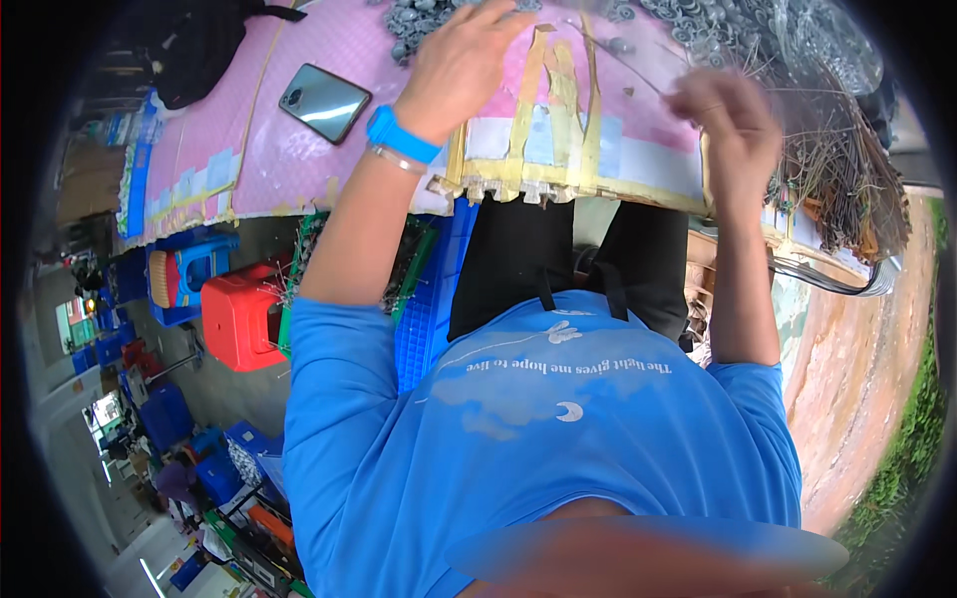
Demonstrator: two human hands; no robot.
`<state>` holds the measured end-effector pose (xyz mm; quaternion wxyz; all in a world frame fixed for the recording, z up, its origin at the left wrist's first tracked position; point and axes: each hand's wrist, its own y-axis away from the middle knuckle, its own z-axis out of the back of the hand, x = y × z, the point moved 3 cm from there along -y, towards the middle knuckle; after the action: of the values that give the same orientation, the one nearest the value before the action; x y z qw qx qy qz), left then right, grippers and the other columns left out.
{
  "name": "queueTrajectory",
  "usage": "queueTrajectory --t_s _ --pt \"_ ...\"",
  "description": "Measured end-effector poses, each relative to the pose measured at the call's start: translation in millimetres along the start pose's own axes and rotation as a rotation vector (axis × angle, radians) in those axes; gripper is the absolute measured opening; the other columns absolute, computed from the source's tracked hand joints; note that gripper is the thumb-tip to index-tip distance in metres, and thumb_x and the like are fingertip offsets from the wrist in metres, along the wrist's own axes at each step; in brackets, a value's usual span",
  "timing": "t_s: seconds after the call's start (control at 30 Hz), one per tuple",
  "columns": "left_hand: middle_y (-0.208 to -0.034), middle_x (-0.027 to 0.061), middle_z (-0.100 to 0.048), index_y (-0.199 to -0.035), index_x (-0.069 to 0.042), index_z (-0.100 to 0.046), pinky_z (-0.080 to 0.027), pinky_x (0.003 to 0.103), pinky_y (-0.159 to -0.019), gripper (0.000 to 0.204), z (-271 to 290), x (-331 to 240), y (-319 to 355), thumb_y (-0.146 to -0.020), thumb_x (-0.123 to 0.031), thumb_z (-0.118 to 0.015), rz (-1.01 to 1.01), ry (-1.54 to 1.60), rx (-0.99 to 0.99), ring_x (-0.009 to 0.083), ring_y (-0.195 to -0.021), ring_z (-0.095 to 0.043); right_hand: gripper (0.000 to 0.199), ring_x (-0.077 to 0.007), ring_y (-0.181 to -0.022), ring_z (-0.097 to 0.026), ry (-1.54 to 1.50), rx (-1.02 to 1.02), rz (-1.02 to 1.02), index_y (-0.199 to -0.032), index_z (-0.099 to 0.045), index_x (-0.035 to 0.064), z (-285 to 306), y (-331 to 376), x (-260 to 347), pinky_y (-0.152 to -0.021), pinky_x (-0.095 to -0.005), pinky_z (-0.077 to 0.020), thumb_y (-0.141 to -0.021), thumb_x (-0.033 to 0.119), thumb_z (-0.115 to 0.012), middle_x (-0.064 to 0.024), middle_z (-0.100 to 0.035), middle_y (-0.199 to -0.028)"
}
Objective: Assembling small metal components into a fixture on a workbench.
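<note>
My left hand (461, 72), with a blue band at its wrist, reaches over the pink work table (269, 60) to a heap of small grey ring-like parts (404, 30). Its fingers are stretched out and partly apart at the upper edge of the view; nothing shows in them. My right hand (733, 118) is slightly blurred, thumb and fingers pinched on the near end of a thin metal rod (630, 66). The rod slants up and left toward my left hand. One small grey part (620, 46) shows close beside or on the rod; I cannot tell which.
A phone (325, 103) lies left of my left arm, with a black bag (199, 50) farther left. More grey parts (698, 25) lie at the far right, above a bundle of thin rods (837, 149). A red stool (242, 317) and a blue crate (429, 299) stand below the table edge.
</note>
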<state>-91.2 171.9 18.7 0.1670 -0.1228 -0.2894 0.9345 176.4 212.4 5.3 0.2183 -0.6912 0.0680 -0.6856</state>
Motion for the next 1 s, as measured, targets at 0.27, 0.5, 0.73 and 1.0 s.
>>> queueTrajectory --t_s 0.27,0.5,0.73,1.0 --pt "-0.097 0.0128 -0.063 -0.106 0.004 -0.061 -0.052 0.039 -0.082 0.028 2.1 -9.4 -10.7 -0.080 -0.003 -0.055 0.024 -0.046 0.106 0.0342 -0.095 -0.060 0.008 -0.0178 -0.074 -0.068 -0.420 0.072 -0.431 -0.097 -0.065 -0.0019 -17.3 53.6 -12.8 -0.068 -0.0275 -0.0563 -0.091 0.004 -0.065 -0.0114 -0.069 -0.091" --pt "-0.090 0.0138 -0.069 -0.113 0.005 -0.063 -0.058 0.030 -0.066 0.029 9.1 -77.1 67.5 -0.084 0.001 -0.065 0.774 1.301 -0.112 0.0223 -0.076 -0.072 0.010 -0.0126 -0.069 -0.066 -0.939 -0.172 -0.842 -0.100 -0.062 -0.0020 -25.3 56.0 -10.5 -0.061 -0.0220 -0.0550 -0.091 0.003 -0.064 -0.0131 -0.068 -0.094" --pt "-0.095 0.0117 -0.067 -0.121 0.006 -0.059 -0.059 0.027 -0.064 0.038 3.0 -113.3 105.7 -0.085 -0.001 -0.065 0.903 1.446 -0.117 0.0183 -0.081 -0.070 0.011 -0.0073 -0.058 -0.058 -0.260 0.558 -0.562 -0.091 -0.067 0.0007 -58.6 69.2 26.4 -0.053 -0.0206 -0.0461 -0.082 0.003 -0.073 -0.0044 -0.067 -0.080" --pt "-0.110 0.0141 -0.066 -0.125 0.005 -0.058 -0.061 0.028 -0.063 0.042 22.5 -125.7 105.5 -0.083 -0.001 -0.065 0.877 1.480 -0.130 0.0146 -0.088 -0.067 0.008 -0.0043 -0.064 -0.057 -0.105 0.508 -0.471 -0.090 -0.067 0.0020 -50.5 87.5 30.9 -0.055 -0.0188 -0.0457 -0.084 0.005 -0.072 -0.0019 -0.067 -0.081"
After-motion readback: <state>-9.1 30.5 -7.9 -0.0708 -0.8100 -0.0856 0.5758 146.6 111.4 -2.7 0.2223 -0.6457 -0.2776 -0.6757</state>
